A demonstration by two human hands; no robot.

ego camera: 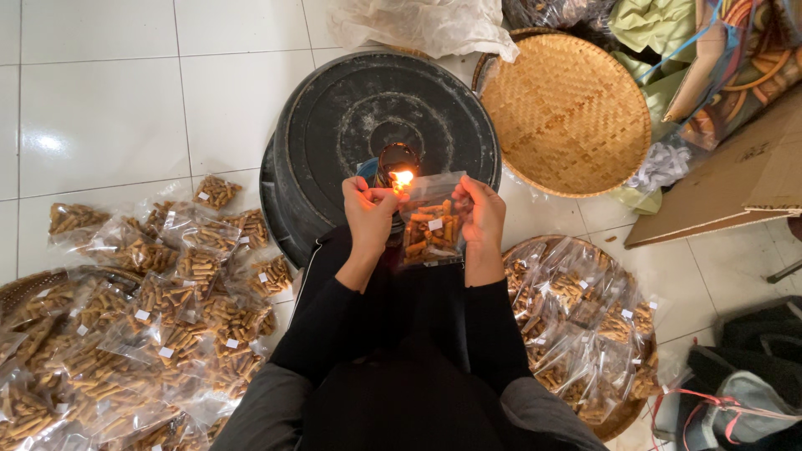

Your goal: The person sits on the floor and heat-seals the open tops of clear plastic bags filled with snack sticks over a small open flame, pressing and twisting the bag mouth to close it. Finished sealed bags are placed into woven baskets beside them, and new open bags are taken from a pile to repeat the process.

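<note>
This looks like a home snack-packing corner set up on a white tiled floor (100, 108), with heaps of small clear snack bags (142, 334), woven bamboo trays (568, 108), an upturned black tub (368, 117), and flattened cardboard (727, 184) piled around.

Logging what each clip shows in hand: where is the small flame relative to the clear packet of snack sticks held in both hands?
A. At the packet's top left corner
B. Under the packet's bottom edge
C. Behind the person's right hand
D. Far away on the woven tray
A: the flame burns at the top left corner of the packet, between the left hand and right hand, above the black upturned tub.
</note>
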